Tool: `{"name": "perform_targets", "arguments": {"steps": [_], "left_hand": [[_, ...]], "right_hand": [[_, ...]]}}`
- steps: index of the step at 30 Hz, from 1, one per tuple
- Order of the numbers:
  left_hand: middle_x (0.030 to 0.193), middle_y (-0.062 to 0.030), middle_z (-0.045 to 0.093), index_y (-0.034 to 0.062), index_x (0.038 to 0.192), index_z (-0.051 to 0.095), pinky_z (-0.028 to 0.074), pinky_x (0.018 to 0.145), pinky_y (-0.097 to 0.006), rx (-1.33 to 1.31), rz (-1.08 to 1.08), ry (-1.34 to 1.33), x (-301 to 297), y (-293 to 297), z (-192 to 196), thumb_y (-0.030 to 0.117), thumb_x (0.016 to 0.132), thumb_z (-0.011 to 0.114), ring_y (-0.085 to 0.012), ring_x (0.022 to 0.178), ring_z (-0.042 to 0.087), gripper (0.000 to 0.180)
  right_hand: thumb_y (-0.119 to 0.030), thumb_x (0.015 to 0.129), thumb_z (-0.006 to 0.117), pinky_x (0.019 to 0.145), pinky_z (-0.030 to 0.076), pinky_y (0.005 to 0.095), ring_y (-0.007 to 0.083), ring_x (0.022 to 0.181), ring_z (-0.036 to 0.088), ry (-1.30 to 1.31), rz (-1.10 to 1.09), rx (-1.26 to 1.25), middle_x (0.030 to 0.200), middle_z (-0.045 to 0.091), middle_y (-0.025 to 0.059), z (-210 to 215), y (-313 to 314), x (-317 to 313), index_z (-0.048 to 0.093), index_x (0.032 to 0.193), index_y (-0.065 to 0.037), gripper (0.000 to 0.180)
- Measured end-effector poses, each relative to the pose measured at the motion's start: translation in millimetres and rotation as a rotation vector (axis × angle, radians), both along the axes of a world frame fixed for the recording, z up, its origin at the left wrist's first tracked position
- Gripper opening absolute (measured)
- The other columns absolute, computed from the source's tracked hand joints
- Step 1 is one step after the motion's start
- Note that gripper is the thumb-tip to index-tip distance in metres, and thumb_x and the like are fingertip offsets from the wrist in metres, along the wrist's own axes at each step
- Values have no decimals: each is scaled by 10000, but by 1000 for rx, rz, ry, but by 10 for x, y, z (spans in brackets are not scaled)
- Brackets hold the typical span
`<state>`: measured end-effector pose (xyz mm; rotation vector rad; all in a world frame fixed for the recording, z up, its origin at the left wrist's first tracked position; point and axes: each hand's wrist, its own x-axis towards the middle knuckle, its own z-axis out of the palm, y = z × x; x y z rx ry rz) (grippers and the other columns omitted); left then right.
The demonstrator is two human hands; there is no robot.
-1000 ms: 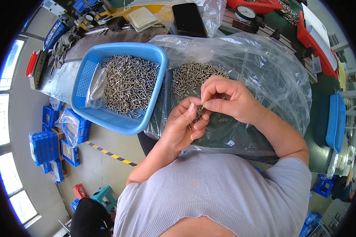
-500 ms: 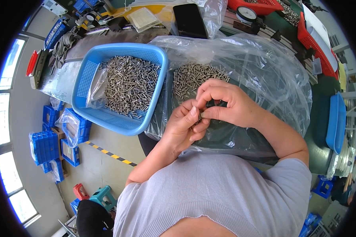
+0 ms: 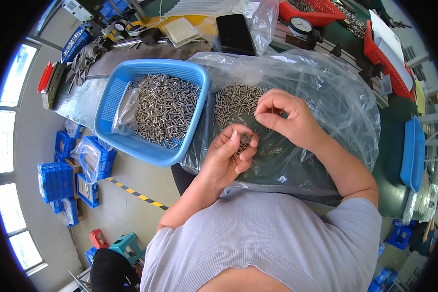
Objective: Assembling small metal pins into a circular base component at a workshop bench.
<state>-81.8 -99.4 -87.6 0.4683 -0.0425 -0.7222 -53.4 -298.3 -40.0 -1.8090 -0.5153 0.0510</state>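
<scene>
The left hand [image 3: 226, 158] pinches a small dark ring-shaped part [image 3: 245, 138] at its fingertips. Just beyond it, the right hand [image 3: 289, 119] closes its grip narrow on something too small to make out, above the screws [image 3: 233, 100] lying in the clear bag [image 3: 326, 92]. The blue basket [image 3: 117, 131] sits toward the bench's left edge.

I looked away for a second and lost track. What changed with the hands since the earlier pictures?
The right hand has drawn away from the left hand, up toward the screws in the clear bag; a second ago their fingertips met. The left hand now shows a small dark ring at its fingertips. The blue basket of screws stayed put.
</scene>
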Motion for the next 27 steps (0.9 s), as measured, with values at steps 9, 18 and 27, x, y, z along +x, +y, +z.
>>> {"name": "perform_targets", "arguments": {"steps": [9, 18, 27], "left_hand": [[926, -130, 539, 53, 1074, 509, 371, 448, -212, -125, -46, -78, -48, 131, 213, 302, 943, 539, -108, 640, 470, 282], [943, -130, 522, 41, 1102, 504, 397, 459, -206, -101, 119, -127, 104, 575, 819, 342, 975, 457, -123, 668, 470, 329], [1316, -128, 501, 19, 978, 604, 212, 1086, -383, 903, 643, -879, 757, 1165, 926, 190, 949, 512, -235, 1289, 371, 196]], "right_hand": [[-41, 720, 679, 693, 463, 345, 259, 776, 574, -323, -22, -283, 812, 588, 90, -174, 42, -16, 605, 799, -39, 108], [-58, 706, 685, 669, 459, 368, 281, 742, 558, -388, -5, -292, 761, 585, 83, -148, 90, -57, 590, 761, -48, 110], [-70, 680, 700, 667, 465, 373, 282, 744, 560, -465, 9, -335, 762, 583, 82, -195, 98, -31, 603, 740, -52, 116]]}}
